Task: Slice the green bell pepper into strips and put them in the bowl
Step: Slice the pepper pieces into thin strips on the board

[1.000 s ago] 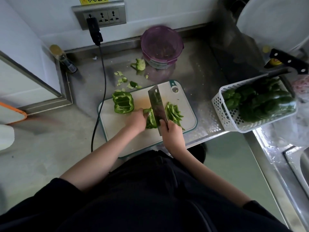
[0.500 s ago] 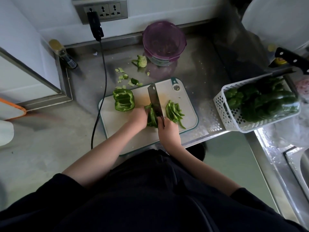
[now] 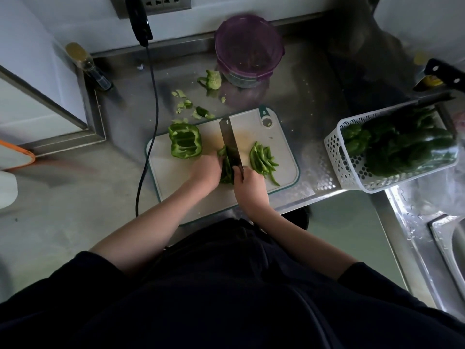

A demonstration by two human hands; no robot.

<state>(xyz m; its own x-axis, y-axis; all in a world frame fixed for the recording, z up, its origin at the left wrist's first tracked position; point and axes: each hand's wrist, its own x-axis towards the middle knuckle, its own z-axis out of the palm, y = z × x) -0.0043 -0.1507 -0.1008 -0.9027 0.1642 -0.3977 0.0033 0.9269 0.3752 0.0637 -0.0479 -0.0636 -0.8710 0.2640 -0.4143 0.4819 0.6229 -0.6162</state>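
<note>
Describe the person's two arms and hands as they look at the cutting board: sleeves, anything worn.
Both arms are bare from the upper arm down. Short dark sleeves end above the elbows, part of a dark top. The left hand and right hand wear no gloves; no watch, bracelet or ring shows on either.

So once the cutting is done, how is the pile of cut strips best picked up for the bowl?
Pinch the pile of cut strips across its middle, coming from above. They lie loose and roughly parallel on the cutting board, so fingers closing across them should gather most at once.
</note>
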